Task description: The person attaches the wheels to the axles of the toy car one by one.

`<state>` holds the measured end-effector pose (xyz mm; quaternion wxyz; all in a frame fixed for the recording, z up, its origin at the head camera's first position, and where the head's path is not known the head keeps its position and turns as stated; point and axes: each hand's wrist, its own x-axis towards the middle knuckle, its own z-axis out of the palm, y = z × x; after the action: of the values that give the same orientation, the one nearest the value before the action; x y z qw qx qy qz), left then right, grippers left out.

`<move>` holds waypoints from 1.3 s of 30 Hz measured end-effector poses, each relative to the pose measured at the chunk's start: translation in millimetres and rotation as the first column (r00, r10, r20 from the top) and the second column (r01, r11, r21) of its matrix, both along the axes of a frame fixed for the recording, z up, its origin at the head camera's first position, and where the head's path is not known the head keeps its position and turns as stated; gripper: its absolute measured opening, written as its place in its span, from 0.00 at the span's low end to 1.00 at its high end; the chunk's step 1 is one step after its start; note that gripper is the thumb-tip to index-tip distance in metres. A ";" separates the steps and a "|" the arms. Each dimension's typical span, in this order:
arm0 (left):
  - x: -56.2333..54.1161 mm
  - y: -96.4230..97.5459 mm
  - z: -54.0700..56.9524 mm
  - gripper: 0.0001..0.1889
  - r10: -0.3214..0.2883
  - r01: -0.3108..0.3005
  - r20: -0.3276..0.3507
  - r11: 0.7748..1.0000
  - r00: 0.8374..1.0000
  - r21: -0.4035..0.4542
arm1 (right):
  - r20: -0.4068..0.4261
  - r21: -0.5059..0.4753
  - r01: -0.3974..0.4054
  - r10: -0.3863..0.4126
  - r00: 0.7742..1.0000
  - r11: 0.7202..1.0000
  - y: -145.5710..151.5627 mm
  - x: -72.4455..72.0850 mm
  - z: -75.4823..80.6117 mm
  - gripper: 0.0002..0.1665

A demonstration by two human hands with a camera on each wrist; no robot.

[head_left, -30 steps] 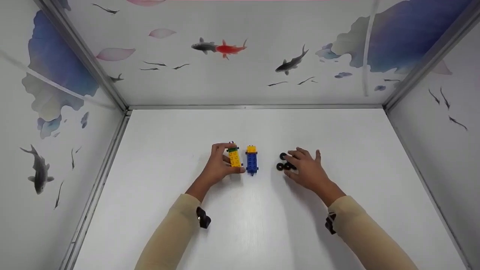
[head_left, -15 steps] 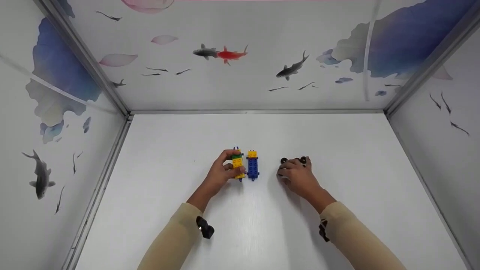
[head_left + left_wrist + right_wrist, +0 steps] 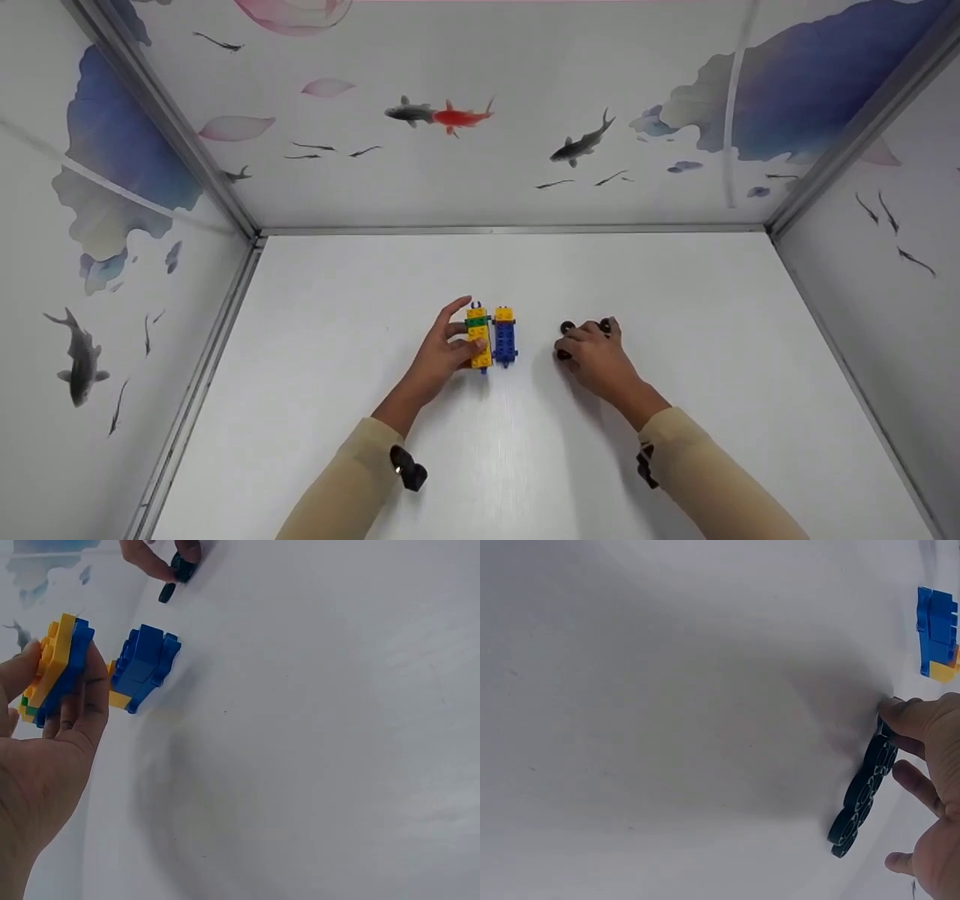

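My left hand (image 3: pixel 433 361) grips a toy block vehicle (image 3: pixel 480 354) between thumb and fingers. It has yellow and green bricks on a blue base, which shows in the left wrist view. Just right of it, a second block vehicle (image 3: pixel 505 342), blue with a yellow end, stands on the table. Short blue stubs stick out from its sides. My right hand (image 3: pixel 602 366) is over a group of small black toy wheels (image 3: pixel 859 791). In the right wrist view its fingertips pinch the end wheel (image 3: pixel 886 718), partly hidden by them.
The white tabletop (image 3: pixel 330 300) is walled at the back and both sides by printed panels (image 3: pixel 480 172) with metal edging. Black wrist cameras (image 3: pixel 409 469) sit at both sleeve cuffs.
The left hand has shifted slightly right, bringing its block vehicle close beside the blue one, and its index finger has lifted off. Right-hand fingers have drawn in over the wheels.
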<state>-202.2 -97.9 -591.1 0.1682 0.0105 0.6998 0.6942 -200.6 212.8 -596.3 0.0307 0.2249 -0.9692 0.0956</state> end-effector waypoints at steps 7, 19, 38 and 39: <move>3.5 1.3 -0.5 0.40 0.004 -0.004 0.010 1.000 1.000 0.014 | -0.047 -0.003 -0.018 0.018 0.999 1.000 1.3 -1.1 9.0 0.18; 11.3 9.6 6.0 0.39 0.038 -0.038 0.058 0.999 0.998 0.011 | -0.050 -0.172 -0.078 0.071 0.996 0.982 -3.5 -5.6 26.0 0.17; 20.1 23.0 6.2 0.37 0.002 -0.013 0.111 0.996 0.994 0.094 | 0.083 -0.439 -0.047 0.093 0.992 0.897 -31.0 -0.8 49.4 0.17; 20.1 24.2 6.8 0.37 -0.001 -0.010 0.111 0.995 0.994 0.099 | 0.089 -0.450 -0.042 0.092 0.992 0.892 -32.1 -0.8 49.3 0.17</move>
<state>-182.1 -73.7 -584.3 0.2044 -0.0213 0.6540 0.7280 -201.4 180.7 -547.0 0.0260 0.2397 -0.9131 0.3289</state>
